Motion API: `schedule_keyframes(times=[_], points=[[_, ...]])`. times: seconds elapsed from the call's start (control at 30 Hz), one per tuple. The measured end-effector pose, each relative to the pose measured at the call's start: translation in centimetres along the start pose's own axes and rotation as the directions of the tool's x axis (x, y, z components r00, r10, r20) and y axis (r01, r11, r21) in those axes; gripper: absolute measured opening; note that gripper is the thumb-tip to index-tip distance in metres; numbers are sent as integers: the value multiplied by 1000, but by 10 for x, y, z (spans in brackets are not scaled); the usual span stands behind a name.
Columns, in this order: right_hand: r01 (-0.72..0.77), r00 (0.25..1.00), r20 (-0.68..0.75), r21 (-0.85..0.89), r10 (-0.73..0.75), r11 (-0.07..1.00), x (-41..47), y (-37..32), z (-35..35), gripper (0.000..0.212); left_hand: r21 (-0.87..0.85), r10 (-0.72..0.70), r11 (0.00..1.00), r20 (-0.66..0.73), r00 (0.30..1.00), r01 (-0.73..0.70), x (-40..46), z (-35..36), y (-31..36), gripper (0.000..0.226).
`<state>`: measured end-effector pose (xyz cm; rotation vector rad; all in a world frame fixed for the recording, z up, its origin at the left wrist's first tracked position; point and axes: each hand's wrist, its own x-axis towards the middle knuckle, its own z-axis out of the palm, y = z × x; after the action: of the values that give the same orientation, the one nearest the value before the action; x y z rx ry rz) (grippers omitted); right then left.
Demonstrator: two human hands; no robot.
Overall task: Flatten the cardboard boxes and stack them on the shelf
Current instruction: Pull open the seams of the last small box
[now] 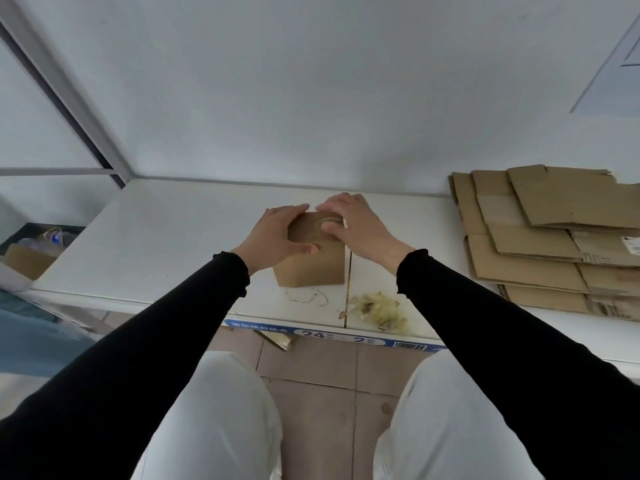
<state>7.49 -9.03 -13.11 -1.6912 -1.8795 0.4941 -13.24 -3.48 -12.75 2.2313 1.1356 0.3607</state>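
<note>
Two hands, left hand [277, 233] and right hand [356, 225], gripped a small upright cardboard box [311, 263] on the shelf [156, 244], apparently peeling its tape before flattening it.

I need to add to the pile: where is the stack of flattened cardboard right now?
In the head view, the flattened cardboard stack lies on the white shelf's right end, against the wall, right of the right hand.
</note>
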Motion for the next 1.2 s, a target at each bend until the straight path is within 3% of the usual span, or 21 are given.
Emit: schedule_keyframes(times=[0.13, 0.23, 0.33, 0.43, 0.5, 0.53, 0.57, 0.6, 0.67, 0.73, 0.8, 0.87, 0.93, 1.0, 1.1, 1.2], points=[[145, 989, 34, -251, -141, 957, 15, -7, 10, 35, -134, -28, 991, 19, 999, 30, 3, 0, -6, 126], [146, 988, -1, -311, -154, 939, 17, -7, 12, 29, -139, -36, 990, 14, 999, 37, 5, 1, -9, 130], [99, 990, -69, -274, -123, 957, 15, -7, 10, 16, -111, -30, 993, 18, 999, 32, 5, 1, -9, 124], [75, 988, -107, -269, -107, 960, 14, -9, 11, 11, 78, 27, 997, 11, 1000, -28, 4, 1, -6, 104], [-20, 982, -191, -111, -2, 994, 10, -9, 15, 14, 214, 57, 975, 28, 998, -62, 5, 0, -6, 94], [-97, 960, -257, 75, 113, 992, 8, -8, 16, 15, 252, 63, 965, 39, 997, -71, 5, -1, -6, 92], [-166, 911, -312, 321, 269, 933, 4, -8, 15, 17, 276, 63, 958, 50, 997, -74, 5, -2, -6, 90], [-200, 842, -309, 583, 443, 787, 1, -5, 13, 16, 291, 60, 954, 56, 997, -74, 6, -2, -5, 87], [-165, 714, -124, 927, 689, 337, -7, 0, 10, 13, 333, 60, 940, 59, 996, -76, 7, -2, -2, 84], [-67, 661, 46, 998, 749, -2, -15, 3, 10, 21, 383, 56, 921, 58, 997, -74, 9, -1, 4, 85], [-13, 655, 113, 990, 747, -138, -20, 1, 11, 26, 426, 40, 902, 61, 997, -62, 11, 0, 12, 85], [-27, 664, 131, 988, 736, -151, -23, -4, 10, 16, 422, 31, 905, 53, 998, -51, 13, 4, 22, 86], [-85, 685, 135, 991, 716, -107, -24, -10, 8, 18, 251, 16, 968, 37, 999, -24, 13, 12, 35, 89], [-173, 722, 111, 985, 683, 22, -26, -14, 9, 19, 119, 45, 992, 40, 998, -49, 13, 21, 44, 98], [-158, 774, -9, 965, 633, 207, -33, -18, 10, 22, 223, 156, 963, -6, 988, -151, 11, 27, 47, 99], [-89, 811, -81, 961, 579, 260, -35, -26, -4, 21, 87, 183, 981, -118, 976, -173, 5, 24, 48, 93]])
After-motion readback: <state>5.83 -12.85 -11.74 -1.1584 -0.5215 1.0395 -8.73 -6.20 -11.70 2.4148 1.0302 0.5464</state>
